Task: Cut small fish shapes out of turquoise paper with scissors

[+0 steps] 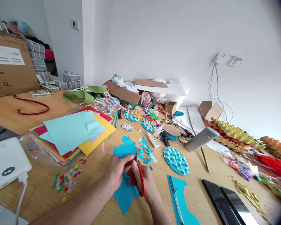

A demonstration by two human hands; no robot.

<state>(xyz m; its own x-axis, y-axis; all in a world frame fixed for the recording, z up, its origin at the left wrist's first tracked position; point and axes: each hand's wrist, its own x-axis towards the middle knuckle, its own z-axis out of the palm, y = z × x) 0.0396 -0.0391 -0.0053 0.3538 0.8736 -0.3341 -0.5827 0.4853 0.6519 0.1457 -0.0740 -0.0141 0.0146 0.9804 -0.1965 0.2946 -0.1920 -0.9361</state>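
My left hand (118,170) pinches a sheet of blue paper (125,197), part of which rises above the fingers and part hangs below them. My right hand (142,178) is closed around red-handled scissors (143,184). The blades point away from me and meet the paper beside my left thumb; how far apart they stand is hard to see. Blue paper scraps (146,154) lie just beyond my hands. To the right are a wavy-patterned blue oval (176,161) and another blue piece (181,200) with a pen (176,198) on it.
Stacked coloured paper (67,131) and small paper dots (66,179) lie left, near a white power bank (8,164). A glue bottle (153,140), a grey flask (201,139) and two phones (224,200) are on the right. Cardboard boxes (124,90) line the wall.
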